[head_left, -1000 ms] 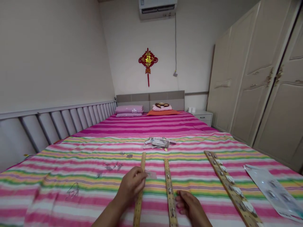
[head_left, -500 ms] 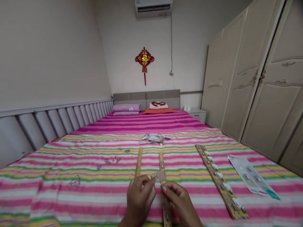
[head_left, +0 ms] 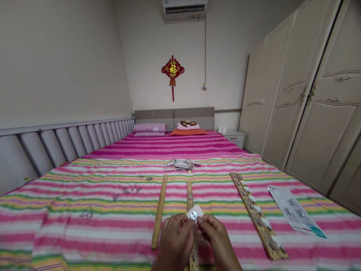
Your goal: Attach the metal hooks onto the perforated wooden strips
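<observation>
A small white square card with a shiny metal piece on it is held up between my two hands, over the middle wooden strip. My left hand pinches its lower left side with thumb and forefinger. On the other side, my right hand grips its lower right edge between closed fingertips. Under them runs the narrow middle wooden strip, drilled with holes and carrying metal pieces, partly covered by the hands. A second perforated wooden strip lies just left of my left hand.
To the right lies a wider wooden board bearing several white discs and metal fittings. Beside it is a clear blister pack. A plastic bag of parts sits farther back. Small metal bits and a wire tangle lie left.
The card has turned from lying sideways to tilted, its shiny piece now facing me. My hands have come closer together, the left moving right, uncovering the left strip's near end.
</observation>
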{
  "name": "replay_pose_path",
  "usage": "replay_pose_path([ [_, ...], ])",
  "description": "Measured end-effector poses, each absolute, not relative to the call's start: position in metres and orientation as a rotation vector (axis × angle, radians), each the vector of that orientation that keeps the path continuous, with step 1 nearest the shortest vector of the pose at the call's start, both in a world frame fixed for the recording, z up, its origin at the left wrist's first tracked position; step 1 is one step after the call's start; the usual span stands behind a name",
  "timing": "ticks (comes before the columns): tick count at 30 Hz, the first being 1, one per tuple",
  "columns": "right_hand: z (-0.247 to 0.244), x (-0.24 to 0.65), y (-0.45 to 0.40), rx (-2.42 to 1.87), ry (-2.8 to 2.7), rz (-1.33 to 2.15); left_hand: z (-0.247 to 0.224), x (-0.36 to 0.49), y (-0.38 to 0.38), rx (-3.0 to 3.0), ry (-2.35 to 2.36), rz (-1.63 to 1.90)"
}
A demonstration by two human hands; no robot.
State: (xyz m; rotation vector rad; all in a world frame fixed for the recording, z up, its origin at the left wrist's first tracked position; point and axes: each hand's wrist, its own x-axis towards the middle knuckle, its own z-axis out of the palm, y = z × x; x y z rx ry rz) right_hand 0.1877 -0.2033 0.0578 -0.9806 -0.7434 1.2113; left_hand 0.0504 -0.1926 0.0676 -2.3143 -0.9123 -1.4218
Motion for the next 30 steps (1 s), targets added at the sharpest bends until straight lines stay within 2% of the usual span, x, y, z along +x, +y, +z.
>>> replay_pose_path([
  [4,0.058,0.204,-0.191,-0.991,-0.81,1.178,0.074,0.05,-0.187,-2.55,-1.003,-1.64],
  [10,0.055,0.223,-0.166,-1.058,-0.958,1.246,0.079,0.056,-0.137,-2.869,-1.917,-2.025],
  [13,0.046,0.228,-0.151,-1.087,-1.037,1.279,0.069,0.064,-0.115,-3.043,-2.087,-2.056],
  [21,0.026,0.245,-0.101,-1.181,-0.993,1.304,0.047,0.085,-0.072,-2.97,-2.462,-2.081],
  [30,0.013,0.248,-0.022,-1.206,-0.887,1.212,0.031,0.11,0.009,-2.718,-2.573,-2.14],
])
